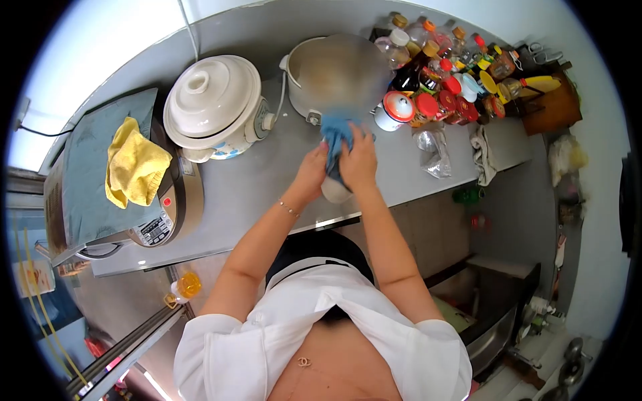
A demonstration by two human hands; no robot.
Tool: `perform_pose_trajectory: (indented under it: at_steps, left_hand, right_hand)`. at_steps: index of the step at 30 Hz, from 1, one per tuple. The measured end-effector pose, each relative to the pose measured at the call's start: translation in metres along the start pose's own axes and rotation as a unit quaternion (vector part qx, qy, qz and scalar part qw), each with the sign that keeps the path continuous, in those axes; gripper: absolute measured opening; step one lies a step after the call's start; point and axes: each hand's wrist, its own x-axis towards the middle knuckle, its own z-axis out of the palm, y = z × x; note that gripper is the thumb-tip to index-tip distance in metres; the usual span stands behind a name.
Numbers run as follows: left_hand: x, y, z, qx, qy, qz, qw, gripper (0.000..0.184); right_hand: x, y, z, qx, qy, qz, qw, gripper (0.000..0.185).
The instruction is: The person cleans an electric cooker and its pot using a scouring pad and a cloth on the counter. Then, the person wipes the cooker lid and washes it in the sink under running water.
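Note:
A blue cloth point(338, 134) is bunched between my two hands above the counter. My left hand point(312, 168) has its fingers closed on the cloth's left side. From the other side, my right hand point(359, 159) also grips it, fingers bent over the fabric. Just below the hands shows the rounded end of a pale object point(336, 191); its kind cannot be made out. Beyond the hands stands a white pot point(304, 97) with a side handle. A blurred brownish round shape point(344, 72) covers much of that pot, and I cannot tell what it is.
A lidded white electric cooker point(212, 100) stands left on the grey counter point(227, 194). Farther left, a yellow cloth point(137, 164) lies on a covered rice cooker point(167, 220). Several bottles and jars point(441, 83) crowd the right back, beside a white enamel mug point(394, 112).

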Motion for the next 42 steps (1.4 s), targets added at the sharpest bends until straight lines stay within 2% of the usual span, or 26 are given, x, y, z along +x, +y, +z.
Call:
perform_pose_trajectory:
  at_steps: [4,5,8,11,14,16,17,18,19,22,23,25,26,28,30,31,32,33,34,38,42]
  left_hand:
    - [0.007,-0.01,0.027,0.019,-0.009,-0.03,0.999,0.047]
    - [0.009,-0.012,0.034,0.029,-0.004,-0.03,0.999,0.047]
    - [0.019,-0.024,0.045,0.098,-0.012,-0.014,0.995,0.047]
    - [0.016,-0.047,0.071,0.15,-0.069,-0.01,0.986,0.047]
    - [0.001,-0.078,0.123,0.158,-0.109,-0.059,0.98,0.047]
    - [-0.011,-0.096,0.16,0.157,-0.138,-0.083,0.974,0.048]
    - [-0.02,-0.104,0.178,0.157,-0.159,-0.087,0.971,0.048]
    - [-0.028,-0.115,0.194,0.155,-0.179,-0.091,0.967,0.048]
    - [-0.03,-0.129,0.209,0.144,-0.206,-0.088,0.964,0.049]
    - [-0.033,-0.169,0.266,0.089,-0.204,-0.139,0.965,0.051]
    - [-0.033,-0.183,0.286,0.052,-0.247,-0.121,0.96,0.055]
    - [-0.036,-0.214,0.326,0.009,-0.302,-0.145,0.942,0.056]
    - [-0.039,-0.229,0.346,-0.014,-0.329,-0.161,0.93,0.057]
    - [-0.046,-0.258,0.382,0.005,-0.376,-0.176,0.91,0.058]
    - [-0.051,-0.288,0.408,0.036,-0.415,-0.191,0.889,0.058]
    - [-0.058,-0.302,0.423,0.054,-0.418,-0.189,0.887,0.057]
    - [-0.065,-0.316,0.437,0.077,-0.426,-0.187,0.882,0.055]
    - [-0.073,-0.329,0.45,0.1,-0.433,-0.185,0.877,0.053]
    - [-0.081,-0.342,0.462,0.123,-0.439,-0.183,0.871,0.052]
    - [-0.097,-0.376,0.507,0.235,-0.556,-0.102,0.791,0.05]
    - [-0.091,-0.424,0.559,0.224,-0.636,-0.051,0.737,0.045]
  right_hand:
    - [0.043,0.043,-0.033,0.162,-0.086,0.222,0.958,0.042]
    - [0.04,0.06,-0.031,0.187,-0.076,0.223,0.953,0.043]
    - [-0.01,0.053,-0.043,0.032,0.093,0.065,0.993,0.046]
    - [-0.045,0.041,-0.083,-0.119,0.176,-0.009,0.977,0.049]
    - [-0.043,0.074,-0.14,-0.001,0.094,0.235,0.968,0.049]
    - [-0.054,0.154,-0.169,0.019,0.125,0.295,0.947,0.044]
    - [-0.071,0.194,-0.184,0.204,0.126,0.329,0.913,0.043]
    - [-0.09,0.224,-0.201,0.383,0.125,0.345,0.848,0.041]
    - [-0.115,0.232,-0.224,0.42,0.144,0.377,0.812,0.038]
    - [-0.199,0.274,-0.273,0.566,0.259,0.308,0.72,0.038]
    - [-0.227,0.287,-0.291,0.596,0.286,0.289,0.692,0.038]
    - [-0.279,0.296,-0.331,0.651,0.344,0.246,0.631,0.039]
    - [-0.303,0.296,-0.347,0.653,0.373,0.207,0.626,0.042]
    - [-0.337,0.29,-0.368,0.596,0.471,0.169,0.628,0.046]
    - [-0.351,0.274,-0.383,0.532,0.529,0.138,0.647,0.051]
    - [-0.361,0.28,-0.382,0.503,0.56,0.13,0.646,0.046]
    - [-0.369,0.285,-0.383,0.301,0.561,0.175,0.751,0.047]
    - [-0.368,0.277,-0.39,0.085,0.528,0.222,0.815,0.048]
    - [-0.371,0.275,-0.396,-0.133,0.462,0.266,0.835,0.051]
    - [-0.393,0.324,-0.417,-0.076,0.605,0.29,0.738,0.055]
    - [-0.402,0.343,-0.463,-0.038,0.694,0.309,0.649,0.052]
